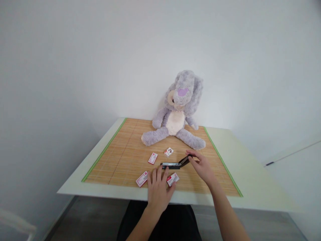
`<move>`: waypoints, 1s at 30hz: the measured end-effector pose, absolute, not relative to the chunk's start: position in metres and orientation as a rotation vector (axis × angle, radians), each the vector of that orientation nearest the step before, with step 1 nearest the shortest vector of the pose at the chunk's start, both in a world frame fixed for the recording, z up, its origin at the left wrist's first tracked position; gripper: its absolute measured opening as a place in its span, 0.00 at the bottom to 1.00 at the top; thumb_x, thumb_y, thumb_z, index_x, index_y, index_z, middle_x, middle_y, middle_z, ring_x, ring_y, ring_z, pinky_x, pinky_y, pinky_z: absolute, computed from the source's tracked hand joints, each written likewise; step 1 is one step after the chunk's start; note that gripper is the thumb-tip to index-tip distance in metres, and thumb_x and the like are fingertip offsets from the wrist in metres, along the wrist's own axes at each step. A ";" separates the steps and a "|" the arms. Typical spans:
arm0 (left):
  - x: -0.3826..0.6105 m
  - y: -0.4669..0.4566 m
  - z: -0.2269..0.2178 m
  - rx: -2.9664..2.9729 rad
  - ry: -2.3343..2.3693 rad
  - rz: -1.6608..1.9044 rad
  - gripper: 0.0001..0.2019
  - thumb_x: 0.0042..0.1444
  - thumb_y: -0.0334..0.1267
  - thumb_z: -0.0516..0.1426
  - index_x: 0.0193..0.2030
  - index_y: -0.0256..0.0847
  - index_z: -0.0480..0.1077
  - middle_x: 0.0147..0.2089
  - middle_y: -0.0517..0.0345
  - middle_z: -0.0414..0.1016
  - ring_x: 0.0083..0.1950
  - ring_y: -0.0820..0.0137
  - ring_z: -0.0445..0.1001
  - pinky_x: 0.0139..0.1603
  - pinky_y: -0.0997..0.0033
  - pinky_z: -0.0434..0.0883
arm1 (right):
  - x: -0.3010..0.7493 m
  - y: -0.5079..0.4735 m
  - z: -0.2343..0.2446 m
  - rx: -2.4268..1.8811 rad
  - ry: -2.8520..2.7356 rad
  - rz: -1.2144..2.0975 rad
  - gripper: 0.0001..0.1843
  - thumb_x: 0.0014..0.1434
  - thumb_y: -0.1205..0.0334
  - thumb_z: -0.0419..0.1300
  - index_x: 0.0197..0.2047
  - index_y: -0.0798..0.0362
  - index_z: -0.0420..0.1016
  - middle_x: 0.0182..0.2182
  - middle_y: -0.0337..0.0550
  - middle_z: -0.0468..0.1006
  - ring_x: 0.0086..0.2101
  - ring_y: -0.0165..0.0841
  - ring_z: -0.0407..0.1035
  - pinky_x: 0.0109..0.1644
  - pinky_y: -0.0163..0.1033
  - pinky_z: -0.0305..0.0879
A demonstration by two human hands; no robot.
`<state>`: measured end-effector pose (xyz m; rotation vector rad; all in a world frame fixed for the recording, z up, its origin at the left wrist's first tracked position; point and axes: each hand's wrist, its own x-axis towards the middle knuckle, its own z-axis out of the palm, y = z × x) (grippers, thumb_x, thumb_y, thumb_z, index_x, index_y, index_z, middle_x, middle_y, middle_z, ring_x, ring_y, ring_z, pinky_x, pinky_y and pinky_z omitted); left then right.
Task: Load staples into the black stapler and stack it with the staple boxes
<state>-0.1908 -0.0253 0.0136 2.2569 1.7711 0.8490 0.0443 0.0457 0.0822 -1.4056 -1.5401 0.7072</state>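
Observation:
A black stapler (171, 166) lies across the bamboo mat, its metal staple channel showing and its top arm swung up at the right. My right hand (200, 166) is closed on that raised arm. Spread and palm down, my left hand (158, 191) rests with its fingertips at the near edge of the stapler's left end. On either side of this hand lie small red-and-white boxes: one box (141, 179) at the left, partly behind the fingers, and another box (173, 179) at the right. Beyond the stapler are a third red-and-white box (152, 158) and a white box with a dark picture (169, 152).
A grey-lilac plush rabbit (175, 124) sits at the back of the mat against the white wall (112, 60). The bamboo mat (117, 160) has green edging and covers much of the white table (250, 167).

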 end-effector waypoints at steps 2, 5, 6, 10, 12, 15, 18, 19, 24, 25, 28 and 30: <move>-0.194 -0.023 0.012 2.273 1.757 0.840 0.32 0.64 0.53 0.58 0.74 0.58 0.59 0.75 0.52 0.59 0.71 0.46 0.59 0.75 0.30 0.42 | 0.060 0.035 0.066 -1.447 -1.384 0.699 0.26 0.64 0.43 0.58 0.57 0.49 0.79 0.51 0.50 0.83 0.50 0.44 0.77 0.50 0.52 0.77; -0.200 -0.020 0.010 2.323 1.694 0.828 0.32 0.65 0.53 0.58 0.74 0.58 0.58 0.75 0.51 0.59 0.73 0.47 0.56 0.75 0.32 0.44 | 0.070 0.018 0.043 -1.499 -1.191 0.690 0.29 0.62 0.40 0.59 0.57 0.51 0.78 0.52 0.52 0.82 0.50 0.46 0.77 0.49 0.54 0.77; -0.202 -0.020 0.010 2.335 1.667 0.829 0.32 0.65 0.52 0.58 0.74 0.57 0.58 0.75 0.51 0.58 0.74 0.48 0.55 0.75 0.33 0.46 | 0.070 0.012 0.037 -1.519 -1.134 0.676 0.30 0.61 0.40 0.59 0.58 0.51 0.77 0.54 0.53 0.81 0.52 0.47 0.76 0.50 0.54 0.77; -0.208 -0.025 0.014 2.298 1.606 0.827 0.28 0.64 0.49 0.60 0.69 0.51 0.64 0.70 0.48 0.62 0.69 0.50 0.60 0.71 0.42 0.57 | 0.055 -0.019 0.024 -1.594 -0.951 0.678 0.33 0.65 0.37 0.53 0.63 0.51 0.69 0.53 0.56 0.79 0.46 0.44 0.76 0.42 0.46 0.76; -0.210 -0.027 0.019 2.275 1.559 0.783 0.22 0.65 0.47 0.58 0.65 0.50 0.67 0.64 0.49 0.67 0.63 0.53 0.65 0.66 0.47 0.63 | 0.039 -0.031 0.020 -1.611 -0.950 0.841 0.32 0.63 0.36 0.55 0.59 0.51 0.71 0.39 0.50 0.82 0.31 0.38 0.75 0.29 0.41 0.72; -0.212 -0.023 0.027 2.298 1.422 0.687 0.16 0.67 0.43 0.56 0.60 0.51 0.70 0.57 0.53 0.71 0.58 0.57 0.68 0.59 0.55 0.67 | 0.012 -0.041 0.018 -1.602 -1.005 1.207 0.28 0.60 0.35 0.57 0.47 0.51 0.77 0.24 0.41 0.77 0.17 0.31 0.64 0.16 0.35 0.57; -0.214 -0.015 0.031 2.330 1.307 0.638 0.16 0.65 0.40 0.58 0.59 0.53 0.70 0.57 0.56 0.72 0.58 0.59 0.68 0.59 0.58 0.66 | -0.001 -0.043 0.022 -1.576 -1.046 1.463 0.27 0.61 0.33 0.56 0.37 0.51 0.76 0.22 0.38 0.73 0.14 0.26 0.58 0.14 0.31 0.49; -0.215 -0.012 0.031 2.336 1.281 0.631 0.17 0.65 0.39 0.59 0.60 0.53 0.69 0.57 0.57 0.72 0.59 0.59 0.68 0.59 0.59 0.66 | -0.001 -0.043 0.024 -1.571 -1.061 1.511 0.28 0.61 0.33 0.55 0.33 0.51 0.75 0.21 0.37 0.72 0.14 0.25 0.56 0.14 0.30 0.47; -0.220 -0.008 0.026 2.313 1.281 0.636 0.25 0.63 0.41 0.62 0.66 0.53 0.65 0.62 0.56 0.70 0.62 0.59 0.67 0.62 0.58 0.65 | 0.019 -0.035 0.030 -1.602 -1.174 1.452 0.28 0.59 0.32 0.58 0.36 0.52 0.77 0.18 0.30 0.63 0.14 0.23 0.47 0.16 0.31 0.42; -0.222 -0.009 0.025 2.300 1.299 0.641 0.27 0.62 0.41 0.62 0.67 0.52 0.63 0.64 0.54 0.68 0.63 0.58 0.66 0.63 0.57 0.65 | 0.022 -0.033 0.030 -1.606 -1.204 1.396 0.27 0.57 0.34 0.62 0.42 0.51 0.78 0.18 0.28 0.63 0.15 0.24 0.48 0.18 0.31 0.43; -0.228 -0.009 0.025 2.265 1.320 0.637 0.24 0.62 0.39 0.62 0.64 0.51 0.66 0.62 0.53 0.68 0.63 0.58 0.66 0.63 0.57 0.65 | 0.022 -0.027 0.028 -1.609 -1.399 1.219 0.31 0.50 0.45 0.71 0.55 0.48 0.78 0.19 0.28 0.64 0.21 0.28 0.57 0.25 0.32 0.51; -0.232 -0.007 0.026 2.252 1.310 0.623 0.17 0.63 0.37 0.61 0.58 0.52 0.70 0.57 0.55 0.70 0.60 0.59 0.68 0.61 0.59 0.66 | 0.016 -0.025 0.028 -1.626 -1.641 1.075 0.28 0.51 0.50 0.71 0.56 0.44 0.79 0.21 0.30 0.68 0.24 0.30 0.62 0.29 0.34 0.53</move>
